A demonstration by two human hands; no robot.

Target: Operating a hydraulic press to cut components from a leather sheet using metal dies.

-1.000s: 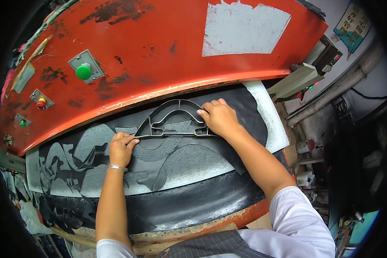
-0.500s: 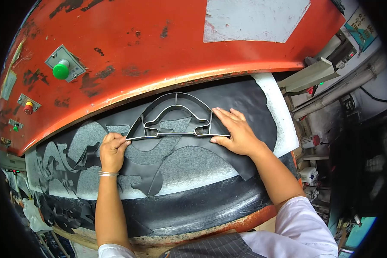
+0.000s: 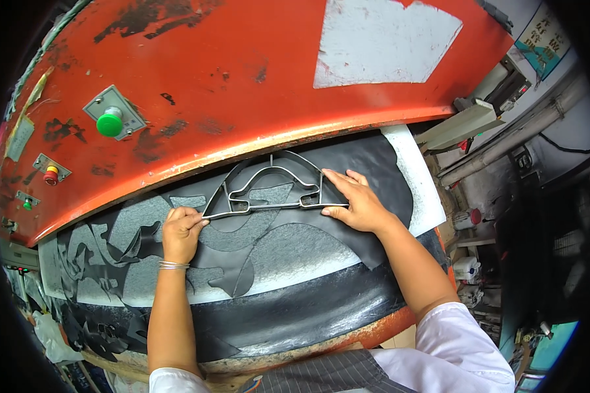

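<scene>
A metal cutting die (image 3: pixel 276 207), arch-shaped with a straight near bar and a smaller curved blade inside, lies on a black leather-like sheet (image 3: pixel 367 160). The fingers and thumb of my left hand (image 3: pixel 180 237) pinch its left corner. At the right corner my right hand (image 3: pixel 364 204) grips the die, thumb at the near bar and fingers along the outer blade. The top of the arch sits close to the lower edge of the red machine beam (image 3: pixel 255 98). Curved openings in the sheet show the grey speckled board (image 3: pixel 301 252) underneath.
Loose black scraps (image 3: pixel 105 262) lie at the left of the board. On the beam are a large green button (image 3: pixel 109 123), a red knob (image 3: pixel 51 175) and a small green button (image 3: pixel 27 204). A dark rounded edge (image 3: pixel 295 311) runs along the near side. Pipes (image 3: pixel 505 147) stand at the right.
The view has shifted, with the beam and its buttons lower and further right in the picture. Both hands keep hold of the same die corners; the arch appears slightly nearer the beam edge.
</scene>
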